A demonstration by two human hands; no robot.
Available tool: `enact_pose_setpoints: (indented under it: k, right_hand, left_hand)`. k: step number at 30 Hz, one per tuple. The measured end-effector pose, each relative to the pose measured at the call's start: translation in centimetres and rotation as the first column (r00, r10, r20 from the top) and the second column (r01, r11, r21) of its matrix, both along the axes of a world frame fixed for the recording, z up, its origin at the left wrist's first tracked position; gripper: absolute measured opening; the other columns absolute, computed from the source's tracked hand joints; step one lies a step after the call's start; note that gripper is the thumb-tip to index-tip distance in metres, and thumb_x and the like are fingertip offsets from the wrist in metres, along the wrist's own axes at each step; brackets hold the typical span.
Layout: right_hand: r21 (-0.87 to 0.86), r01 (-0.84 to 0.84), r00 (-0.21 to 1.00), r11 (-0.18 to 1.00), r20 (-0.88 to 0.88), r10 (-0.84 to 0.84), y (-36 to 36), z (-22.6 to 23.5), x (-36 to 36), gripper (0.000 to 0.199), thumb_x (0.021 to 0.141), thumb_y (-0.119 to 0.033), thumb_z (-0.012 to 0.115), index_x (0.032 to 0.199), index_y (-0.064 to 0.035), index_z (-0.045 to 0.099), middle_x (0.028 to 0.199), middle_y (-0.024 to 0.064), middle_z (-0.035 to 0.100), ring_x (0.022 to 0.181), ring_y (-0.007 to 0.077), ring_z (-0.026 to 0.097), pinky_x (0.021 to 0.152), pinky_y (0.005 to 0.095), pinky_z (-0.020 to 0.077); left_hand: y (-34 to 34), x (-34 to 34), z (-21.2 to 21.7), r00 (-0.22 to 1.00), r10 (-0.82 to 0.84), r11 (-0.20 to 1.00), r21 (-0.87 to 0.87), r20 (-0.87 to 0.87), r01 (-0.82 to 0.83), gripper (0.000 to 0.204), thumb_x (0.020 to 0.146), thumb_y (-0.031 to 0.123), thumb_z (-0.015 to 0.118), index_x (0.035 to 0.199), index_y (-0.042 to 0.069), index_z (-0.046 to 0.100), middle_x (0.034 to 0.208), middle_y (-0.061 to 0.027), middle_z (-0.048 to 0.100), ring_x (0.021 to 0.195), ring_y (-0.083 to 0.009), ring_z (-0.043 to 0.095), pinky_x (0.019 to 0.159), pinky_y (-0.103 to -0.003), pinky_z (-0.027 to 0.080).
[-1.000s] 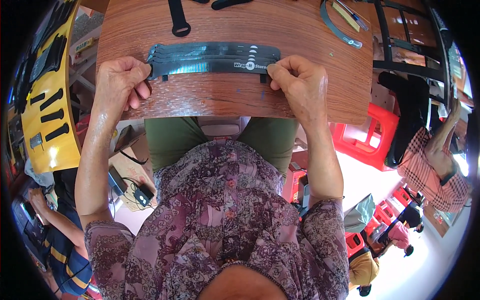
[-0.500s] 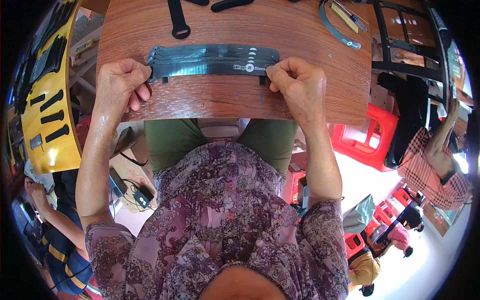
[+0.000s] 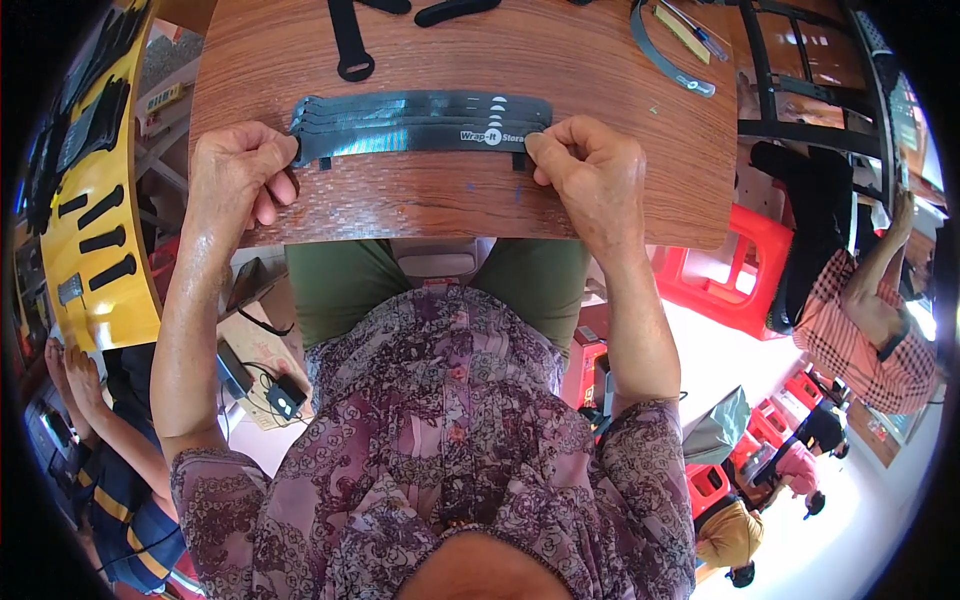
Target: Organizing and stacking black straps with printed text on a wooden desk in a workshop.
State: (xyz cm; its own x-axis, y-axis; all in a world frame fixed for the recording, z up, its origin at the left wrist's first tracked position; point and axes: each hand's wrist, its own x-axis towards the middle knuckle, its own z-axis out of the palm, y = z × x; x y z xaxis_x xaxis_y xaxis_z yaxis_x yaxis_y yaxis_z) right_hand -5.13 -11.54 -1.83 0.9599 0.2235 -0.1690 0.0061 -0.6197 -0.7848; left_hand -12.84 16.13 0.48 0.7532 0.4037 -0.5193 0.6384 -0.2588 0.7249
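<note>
Several dark, glossy straps [image 3: 400, 135] with white printing near the right end lie overlapped in a fanned stack, slightly curved, on the brown wooden table [image 3: 440, 205]. My left hand [image 3: 238, 172] pinches their left end between thumb and forefinger, its other fingers curled. At the right end, my right hand [image 3: 597, 175] holds the stack the same way, thumb on top. Two short black tabs stick out below the stack's near edge. Farther off lies a black strap with a ringed end [image 3: 352, 40], beside another black strap [image 3: 455, 10].
A grey strap [image 3: 650, 50], a yellow strip [image 3: 682, 35] and a pen [image 3: 703, 40] lie at the far right. On the left, a yellow table [image 3: 125, 315] bears black straps, with a co-worker's hands [image 3: 78, 375] at its edge. A red stool [image 3: 740, 275] stands right of my table.
My hands keep their pinch on the strap stack, and the view has shifted slightly. At the left, the co-worker's hands have moved up to the yellow table's edge.
</note>
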Motion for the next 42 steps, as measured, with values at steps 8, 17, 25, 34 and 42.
enact_pose_setpoints:
  k: [8, 17, 25, 34, 42]
  right_hand:
    - [0.049, -0.005, 1.000, 0.999, -0.007, 0.006, -0.2, 0.1, -0.1, 0.016, 0.074, -0.017, 0.061, 0.069, -0.0024, 0.065, 0.057, 0.0102, 0.062, 0.056, 0.0248, 0.062, 0.057, 0.0363, 0.0461]
    - [-0.032, -0.014, 1.000, 0.999, 0.014, 0.014, -0.3, 0.0, 0.2, 0.017, 0.074, -0.018, 0.060, 0.070, -0.0030, 0.065, 0.060, 0.0139, 0.062, 0.059, 0.0303, 0.062, 0.058, 0.0398, 0.0467]
    - [-0.177, -0.071, 0.984, 0.982, 0.150, 0.098, 0.0, 0.0, 0.2, 0.018, 0.075, -0.016, 0.062, 0.070, 0.0009, 0.063, 0.051, 0.0059, 0.056, 0.049, 0.0134, 0.054, 0.049, 0.0286, 0.0407]
    - [-0.262, -0.057, 0.986, 0.963, 0.138, 0.095, 0.3, 0.5, 0.3, 0.020, 0.073, -0.022, 0.061, 0.065, -0.0031, 0.061, 0.061, 0.0201, 0.059, 0.062, 0.0397, 0.060, 0.060, 0.0472, 0.0465]
    - [-0.285, -0.100, 0.976, 0.953, 0.158, 0.149, 0.2, 0.3, 0.6, 0.026, 0.075, -0.022, 0.065, 0.064, 0.0011, 0.061, 0.047, 0.0092, 0.053, 0.046, 0.0166, 0.053, 0.047, 0.0330, 0.0400]
  left_hand:
    - [0.1, -0.1, 0.1, 1.000, -0.018, 1.000, -0.009, 0.016, 0.019, 0.018, 0.083, 0.015, 0.057, 0.079, -0.001, 0.064, 0.053, -0.0053, 0.057, 0.033, -0.0069, 0.042, 0.031, -0.021, 0.030]
    - [0.0, 0.1, 0.0, 0.999, -0.031, 1.000, 0.000, 0.018, 0.031, 0.019, 0.083, 0.015, 0.057, 0.080, -0.002, 0.065, 0.053, -0.0059, 0.057, 0.033, -0.0072, 0.042, 0.032, -0.021, 0.030]
    - [0.0, 0.1, 0.2, 1.000, -0.020, 1.000, -0.007, 0.011, 0.020, 0.020, 0.084, 0.016, 0.058, 0.078, -0.002, 0.064, 0.053, -0.0062, 0.056, 0.033, -0.0079, 0.042, 0.032, -0.021, 0.030]
    - [0.1, 0.2, 0.1, 1.000, -0.008, 1.000, -0.020, 0.005, 0.008, 0.020, 0.083, 0.016, 0.058, 0.078, -0.002, 0.064, 0.052, -0.0057, 0.056, 0.033, -0.0078, 0.043, 0.032, -0.021, 0.032]
    - [1.0, -0.3, -0.3, 0.999, -0.036, 0.998, -0.056, 0.038, 0.038, 0.018, 0.083, 0.016, 0.060, 0.076, -0.001, 0.064, 0.053, -0.0054, 0.058, 0.034, -0.0085, 0.044, 0.033, -0.022, 0.033]
